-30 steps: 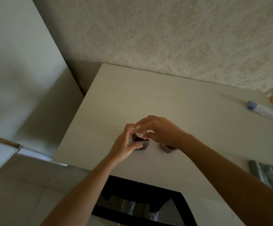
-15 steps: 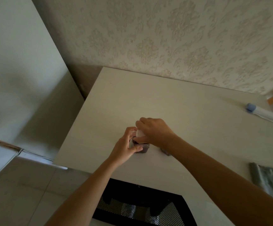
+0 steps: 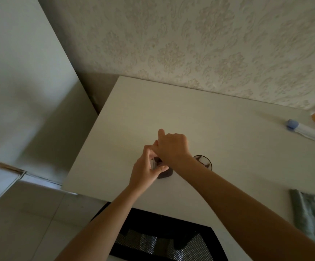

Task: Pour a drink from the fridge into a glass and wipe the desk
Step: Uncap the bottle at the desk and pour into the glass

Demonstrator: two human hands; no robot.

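1. A pale desk (image 3: 218, 117) stands against the patterned wall; a grey cloth (image 3: 311, 213) lies at its right edge, unused.
2. A dark drink bottle (image 3: 164, 172) stands upright near the front edge, a glass (image 3: 202, 162) just beside it.
3. The left hand (image 3: 145, 170) grips the bottle's body.
4. The right hand (image 3: 172, 147) curls over its top, apparently working the cap; whether off or on is unclear.

Both hands cover the bottle (image 3: 163, 171) top; the right forearm hides part of the glass (image 3: 202, 162); the cloth (image 3: 311, 213) runs off-frame.
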